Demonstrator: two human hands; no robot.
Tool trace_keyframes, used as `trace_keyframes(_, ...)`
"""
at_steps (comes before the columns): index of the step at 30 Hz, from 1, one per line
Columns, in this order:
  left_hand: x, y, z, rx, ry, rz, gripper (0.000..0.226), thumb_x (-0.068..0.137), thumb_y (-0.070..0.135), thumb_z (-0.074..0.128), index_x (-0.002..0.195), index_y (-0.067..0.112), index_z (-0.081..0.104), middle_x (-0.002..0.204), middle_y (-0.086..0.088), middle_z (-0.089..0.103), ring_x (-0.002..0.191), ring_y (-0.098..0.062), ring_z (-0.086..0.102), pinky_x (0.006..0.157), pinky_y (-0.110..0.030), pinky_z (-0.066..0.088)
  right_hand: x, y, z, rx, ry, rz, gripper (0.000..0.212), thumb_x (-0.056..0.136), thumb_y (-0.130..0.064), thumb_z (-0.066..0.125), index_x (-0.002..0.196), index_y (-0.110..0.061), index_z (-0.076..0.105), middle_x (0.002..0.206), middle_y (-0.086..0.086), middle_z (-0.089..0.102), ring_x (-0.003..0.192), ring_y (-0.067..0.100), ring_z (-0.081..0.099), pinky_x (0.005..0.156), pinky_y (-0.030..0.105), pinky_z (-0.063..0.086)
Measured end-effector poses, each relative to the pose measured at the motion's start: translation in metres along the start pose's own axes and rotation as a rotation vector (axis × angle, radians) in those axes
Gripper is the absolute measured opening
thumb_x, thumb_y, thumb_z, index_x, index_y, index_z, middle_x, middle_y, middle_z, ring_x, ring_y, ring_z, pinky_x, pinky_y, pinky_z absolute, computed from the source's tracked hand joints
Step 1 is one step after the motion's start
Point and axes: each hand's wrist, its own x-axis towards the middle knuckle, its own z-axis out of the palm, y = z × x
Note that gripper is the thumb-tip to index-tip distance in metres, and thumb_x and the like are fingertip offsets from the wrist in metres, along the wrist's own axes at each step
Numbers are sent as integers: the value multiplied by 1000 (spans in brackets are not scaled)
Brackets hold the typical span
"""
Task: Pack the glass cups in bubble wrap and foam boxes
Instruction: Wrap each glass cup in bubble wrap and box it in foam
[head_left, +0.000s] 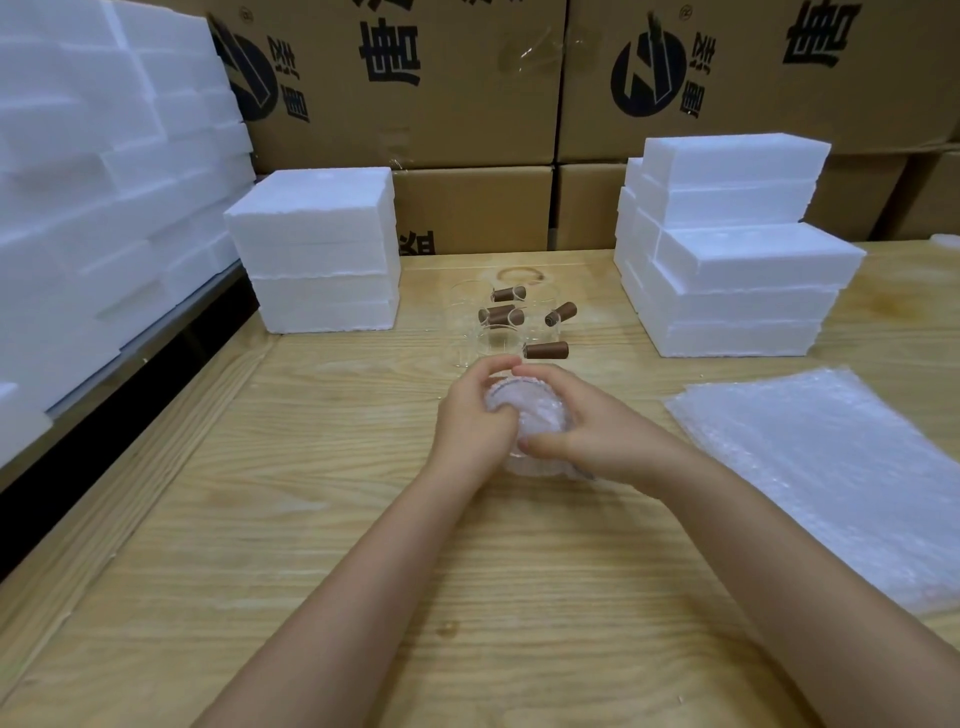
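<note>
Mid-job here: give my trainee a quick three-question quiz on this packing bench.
1. True or false: the left hand and right hand both hold the wrapped cup.
2. The spare bubble wrap sheets lie to the person's: A left; B right; C straight ahead.
3. Fill in: the unwrapped glass cups have ___ handles.
Key: 1 true; 2 B; 3 brown.

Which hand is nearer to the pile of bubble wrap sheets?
Right. The right hand grips the wrapped cup on the side facing the sheets, which lie to its right on the table. The left hand grips the cup's other side, farther from them.
</note>
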Motion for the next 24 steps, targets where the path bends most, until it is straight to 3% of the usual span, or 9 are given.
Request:
trace_keyframes(2,-4,0,4,-33,14,2,59,74,-14,42,108,29,62,98,6,67,88,-4,65,67,-12,51,2,3,6,37,121,38,61,79,-3,64,130,-33,47,117,6,62,101,25,65,85,46,55)
trace_keyframes(3,-6,1,6,-53,16,-1,56,75,-12,46,108,30,62,101,3,68,90,-6,66,69,-15,52,3,6,8,69,170,58,60,78,0,62,126,-32,49,111,8,64,95,27,67,82,48,56)
trace_keyframes(6,-10,3,10,-82,-48,22,51,68,10,60,117,26,59,116,-2,66,106,-15,64,88,-28,53,5,10,6,72,345,77,49,75,1,57,111,-32,57,97,2,67,80,17,67,59,30,58)
trace_keyframes(9,-12,4,15,-140,-154,-31,54,62,23,61,115,33,54,118,1,63,107,-14,63,90,-32,54,5,12,1,81,464,65,40,73,1,58,92,-34,60,83,-8,66,68,9,64,42,19,46)
trace_keyframes(12,-12,0,21,-91,-62,-31,40,73,15,55,107,37,55,103,7,66,94,-9,64,79,-28,56,2,8,3,0,387,13,44,72,-1,57,98,-36,59,85,-12,67,75,10,65,52,23,51)
trace_keyframes(15,-10,-3,17,-41,84,-33,49,80,-4,43,106,35,57,103,1,67,90,-11,64,75,-34,58,3,4,6,52,196,-53,38,81,-10,61,108,-37,58,94,-17,66,92,6,65,74,27,56)
trace_keyframes(17,-8,-4,15,-31,110,-43,49,81,-6,42,107,33,58,105,-2,67,90,-15,64,76,-32,57,5,5,7,61,202,-41,30,89,-19,56,115,-34,59,103,-16,65,98,8,62,82,29,54)
trace_keyframes(20,-12,-2,19,-33,47,-49,43,81,1,48,110,31,56,105,0,67,94,-18,64,79,-31,55,7,9,8,-63,372,-50,31,92,-14,49,117,-27,61,102,-8,65,91,6,59,69,10,45)
trace_keyframes(24,-21,3,24,-151,-40,10,48,71,31,57,118,21,55,112,-2,65,104,-18,62,89,-32,51,5,12,3,-163,512,-52,32,84,-7,49,98,-31,65,82,-12,66,74,2,59,54,11,40)
